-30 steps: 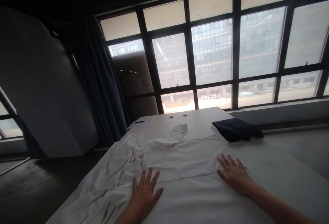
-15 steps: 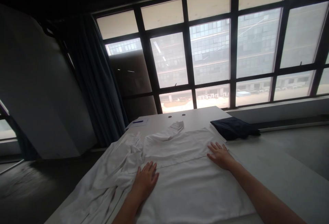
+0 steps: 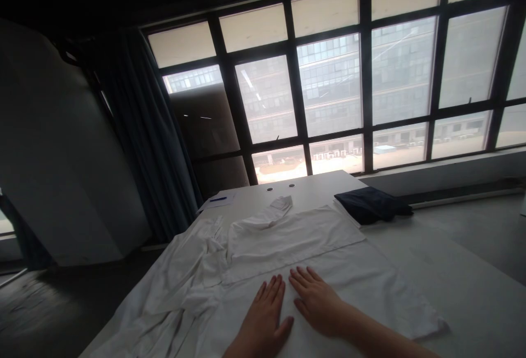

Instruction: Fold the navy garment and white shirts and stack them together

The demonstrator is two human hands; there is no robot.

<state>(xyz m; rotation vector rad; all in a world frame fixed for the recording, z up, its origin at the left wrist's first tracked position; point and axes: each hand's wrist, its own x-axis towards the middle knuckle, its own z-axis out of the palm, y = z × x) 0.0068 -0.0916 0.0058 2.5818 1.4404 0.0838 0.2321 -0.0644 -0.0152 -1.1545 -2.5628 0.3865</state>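
A white shirt [image 3: 283,243] lies spread on the white table [image 3: 316,183], its collar end toward the window and a seam running across its upper part. My left hand [image 3: 265,311] rests flat on the cloth below that seam, fingers stretched out. Close beside it, to the right, my right hand [image 3: 314,295] also lies flat on the shirt with its fingers extended. Neither hand grips anything. Loose, rumpled white cloth [image 3: 181,281] is bunched along the left side; whether it is all one sleeve I cannot tell.
Folded dark cloth [image 3: 372,205] sits at the table's right side. Paper with a blue pen [image 3: 217,199] lies at the far left corner. Behind stand large windows [image 3: 329,84] and a blue curtain [image 3: 152,144]. Two round holes are set in the table's far end.
Both hands have come together at the middle of the shirt: the left moved right, the right moved left and nearer to me. The view has shifted slightly.
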